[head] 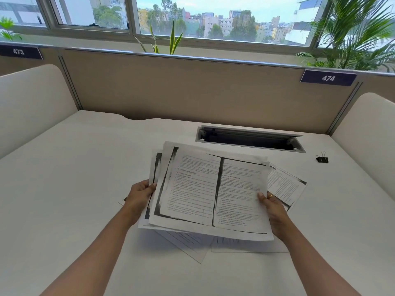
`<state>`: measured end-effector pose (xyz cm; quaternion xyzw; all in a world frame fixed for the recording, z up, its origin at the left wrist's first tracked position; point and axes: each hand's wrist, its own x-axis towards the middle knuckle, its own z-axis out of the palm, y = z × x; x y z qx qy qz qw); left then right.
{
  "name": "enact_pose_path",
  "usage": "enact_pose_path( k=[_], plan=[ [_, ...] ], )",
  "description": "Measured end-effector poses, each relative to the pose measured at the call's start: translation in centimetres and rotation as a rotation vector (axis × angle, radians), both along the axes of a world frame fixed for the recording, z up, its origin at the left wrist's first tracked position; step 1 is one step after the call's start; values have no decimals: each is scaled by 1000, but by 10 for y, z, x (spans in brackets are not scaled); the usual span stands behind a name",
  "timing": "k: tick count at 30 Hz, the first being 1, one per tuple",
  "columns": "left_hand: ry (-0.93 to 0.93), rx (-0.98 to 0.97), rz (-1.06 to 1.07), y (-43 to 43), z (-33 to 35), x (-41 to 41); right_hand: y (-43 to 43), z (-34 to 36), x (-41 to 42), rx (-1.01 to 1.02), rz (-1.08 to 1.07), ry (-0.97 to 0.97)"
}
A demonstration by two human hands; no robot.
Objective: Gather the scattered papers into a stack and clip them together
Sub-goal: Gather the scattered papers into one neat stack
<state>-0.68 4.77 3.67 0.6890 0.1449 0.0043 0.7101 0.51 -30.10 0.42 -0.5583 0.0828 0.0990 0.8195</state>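
— Paper half gathered, I'd judge; the held sheaf (211, 193) hangs skewed above the counter (64, 189), with loose sheets (286, 184) lying under and beside it.
— And the hands?
— Apart; left hand (140, 196) pinches the sheaf's left edge, right hand (272, 208) grips its right edge. Next: collect the rest, square up, then fetch the binder clip (322, 159), seemingly lying alone far right.

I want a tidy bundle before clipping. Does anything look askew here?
Yes. The photocopied white sheets gripped by the left hand and right hand are fanned, edges misaligned. Other loose sheets lie crooked on the white desk beneath.
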Motion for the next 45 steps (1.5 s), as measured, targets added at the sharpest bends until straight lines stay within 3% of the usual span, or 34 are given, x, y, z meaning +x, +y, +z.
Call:
enact_pose_path(
  k=[4,10,21,27,34,45],
  plan=[
    [13,31,-57,-1,0,-1,6,4,0,-31,15,-6],
    [35,-121,-88,-8,5,-5,14,12,-1,-11,-18,-98],
    [-202,-203,-209,-11,21,6,14,35,3,-102,-179,-347],
    [-187,-96,-290,-11,6,4,6,15,-12,-214,-144,-298],
    [-252,-91,-233,-20,11,6,16,22,-9,-306,-126,-313],
    [-272,-85,-268,-13,11,5,16,27,-3,-308,-44,-341]
  ],
)
